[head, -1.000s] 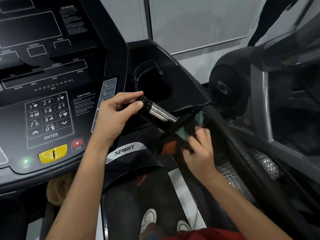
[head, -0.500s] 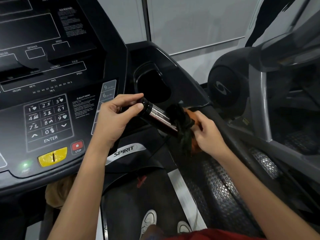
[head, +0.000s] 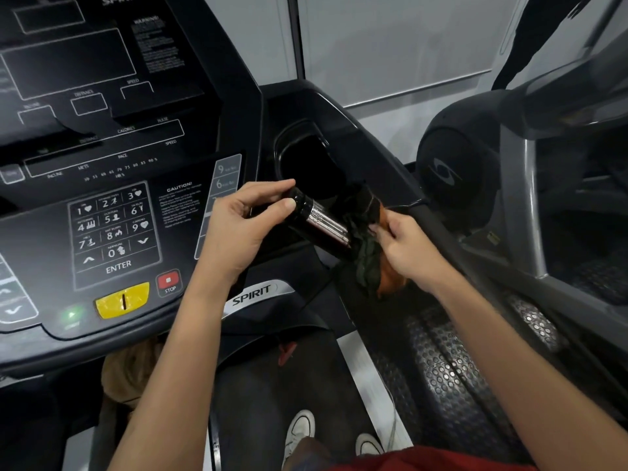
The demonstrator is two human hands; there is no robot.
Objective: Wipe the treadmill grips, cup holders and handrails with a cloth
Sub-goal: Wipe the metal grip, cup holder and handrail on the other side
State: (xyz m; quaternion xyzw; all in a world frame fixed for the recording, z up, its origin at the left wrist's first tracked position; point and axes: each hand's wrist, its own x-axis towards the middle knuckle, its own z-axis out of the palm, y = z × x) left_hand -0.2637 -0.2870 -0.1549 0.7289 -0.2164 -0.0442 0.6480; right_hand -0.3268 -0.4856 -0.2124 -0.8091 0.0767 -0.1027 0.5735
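Note:
A black treadmill grip point(head: 321, 223) with a shiny metal pulse band juts out from the console toward me. My left hand point(head: 244, 229) pinches its rounded end between thumb and fingers. My right hand point(head: 404, 253) grips a dark cloth point(head: 365, 243) with an orange patch, wrapped round the grip's lower part just below the metal band. Behind the grip is a deep black cup holder point(head: 306, 161). A black handrail point(head: 452, 239) runs down along the right side.
The console point(head: 115, 226) with its keypad, red stop button and yellow safety key fills the left. A second machine point(head: 530, 185) stands close on the right. My white shoes point(head: 302, 433) are on the belt below.
My right hand moved the cloth up from the lower handrail onto the grip and now wraps it just below the metal band. My left hand kept its hold on the grip's end.

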